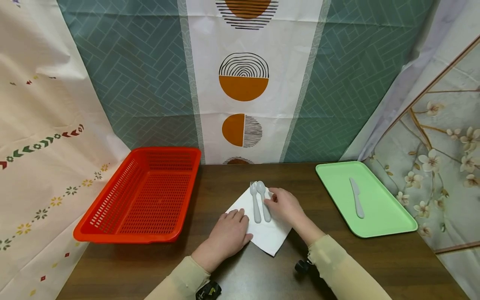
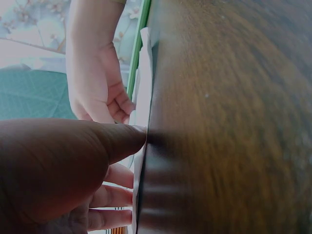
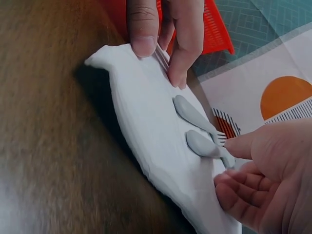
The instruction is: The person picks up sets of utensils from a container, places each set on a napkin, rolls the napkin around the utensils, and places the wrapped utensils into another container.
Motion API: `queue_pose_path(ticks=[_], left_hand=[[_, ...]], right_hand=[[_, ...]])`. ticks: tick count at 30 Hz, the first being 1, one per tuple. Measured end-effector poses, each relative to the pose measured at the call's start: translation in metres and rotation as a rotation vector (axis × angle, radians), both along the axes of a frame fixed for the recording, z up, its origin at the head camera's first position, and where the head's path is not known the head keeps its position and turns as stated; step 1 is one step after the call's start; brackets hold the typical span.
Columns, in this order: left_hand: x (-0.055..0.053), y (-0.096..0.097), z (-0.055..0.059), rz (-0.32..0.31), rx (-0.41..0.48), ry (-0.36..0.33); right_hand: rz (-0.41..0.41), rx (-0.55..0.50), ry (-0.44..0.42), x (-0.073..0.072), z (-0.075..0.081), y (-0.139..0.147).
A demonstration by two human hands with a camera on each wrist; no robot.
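A white napkin (image 1: 269, 238) lies turned at an angle on the wooden table. On it, side by side, are a grey plastic fork (image 1: 256, 208) and a grey plastic spoon (image 1: 266, 214), heads toward the back. My left hand (image 1: 229, 234) rests on the napkin's left side, fingers extended on top and the thumb at its near edge. At the right side, my right hand (image 1: 286, 205) has its thumb and curled fingertips about the spoon's neck, which sits between them in the right wrist view; the hand overlaps the napkin's right edge.
A red plastic basket (image 1: 183, 200) stands at the left. At the right, a light green tray (image 1: 378, 216) bears a grey plastic knife (image 1: 356, 198). Patterned cloths (image 1: 150, 83) hang behind and at both sides of the table.
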State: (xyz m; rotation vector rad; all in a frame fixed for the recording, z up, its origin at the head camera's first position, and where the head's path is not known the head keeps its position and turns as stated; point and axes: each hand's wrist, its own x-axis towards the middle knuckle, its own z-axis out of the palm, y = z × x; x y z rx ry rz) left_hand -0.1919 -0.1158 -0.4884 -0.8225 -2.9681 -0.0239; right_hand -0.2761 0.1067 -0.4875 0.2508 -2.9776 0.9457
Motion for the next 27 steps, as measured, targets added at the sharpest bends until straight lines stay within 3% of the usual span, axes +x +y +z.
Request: queue_pose_path(ticks=[27], left_hand=[[0.000,0.001,0.000,0.003,0.005,-0.002]], right_hand=[[0.058,0.252,0.236,0.025,0.009,0.032]])
